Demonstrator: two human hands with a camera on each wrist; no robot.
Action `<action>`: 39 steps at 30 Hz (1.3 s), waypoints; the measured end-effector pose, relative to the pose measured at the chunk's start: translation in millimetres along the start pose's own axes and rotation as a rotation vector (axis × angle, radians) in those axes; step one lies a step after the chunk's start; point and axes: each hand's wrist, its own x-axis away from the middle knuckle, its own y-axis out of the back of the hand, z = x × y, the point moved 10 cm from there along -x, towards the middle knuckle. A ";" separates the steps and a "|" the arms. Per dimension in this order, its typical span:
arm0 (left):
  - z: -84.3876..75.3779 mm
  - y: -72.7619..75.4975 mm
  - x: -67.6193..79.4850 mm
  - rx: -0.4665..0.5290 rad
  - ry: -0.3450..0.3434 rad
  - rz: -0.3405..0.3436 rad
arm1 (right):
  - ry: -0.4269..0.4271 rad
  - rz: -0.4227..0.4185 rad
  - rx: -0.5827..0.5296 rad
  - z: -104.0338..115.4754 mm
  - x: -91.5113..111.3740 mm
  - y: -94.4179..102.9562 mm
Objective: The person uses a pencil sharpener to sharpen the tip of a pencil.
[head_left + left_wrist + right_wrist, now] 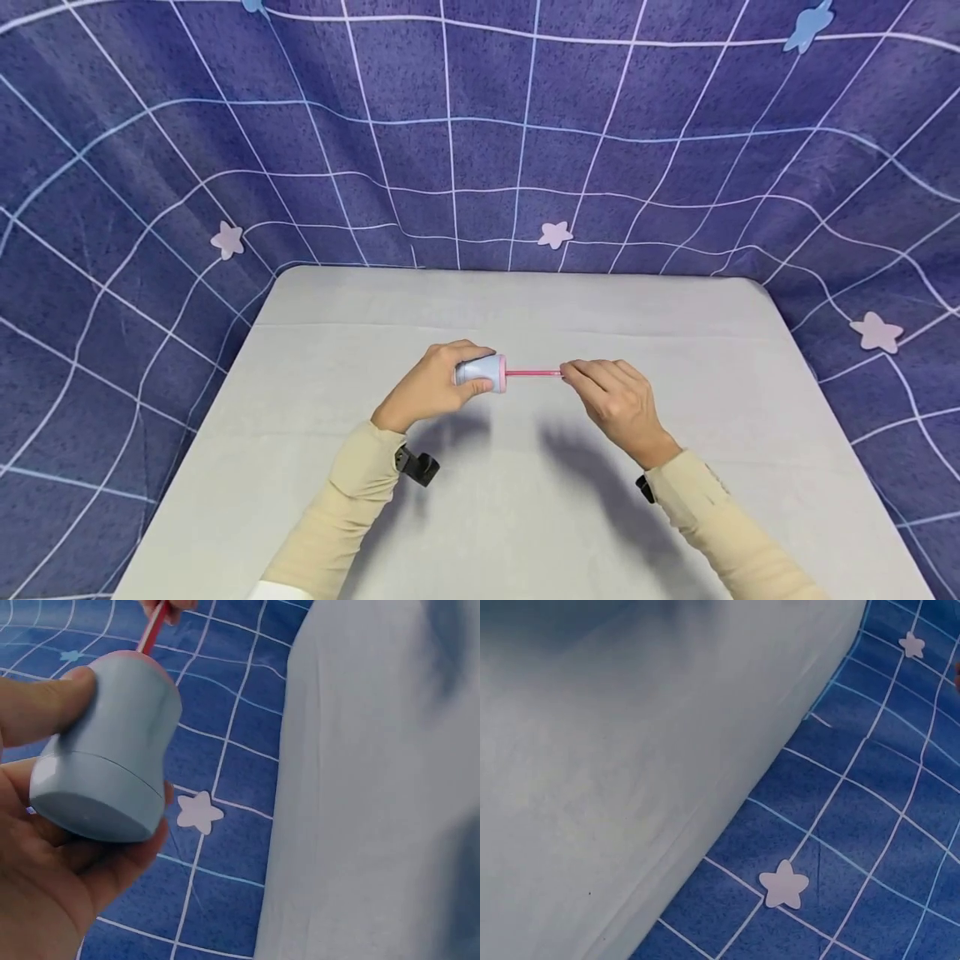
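Observation:
My left hand grips a light blue, waisted container with a pink rim, thumb and fingers on opposite sides. It lies tilted sideways above the table, its rim toward my right hand. A thin red-pink stick, pencil-like, runs straight into its rim end; the inner tip is hidden. My right hand pinches the stick's outer end between thumb and fingertips. In the left wrist view, the container shows its rounded base, with the stick leaving its top. The right wrist view shows neither object clearly.
Both hands are above a table covered with pale cloth. Dark blue fabric with a line grid and star shapes hangs behind and at both sides. Each wrist carries a small black device, such as the left one.

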 end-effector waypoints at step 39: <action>-43.5 -5.6 10.9 -0.434 -0.345 -0.162 | -0.224 0.163 -0.164 -22.5 2.1 -11.0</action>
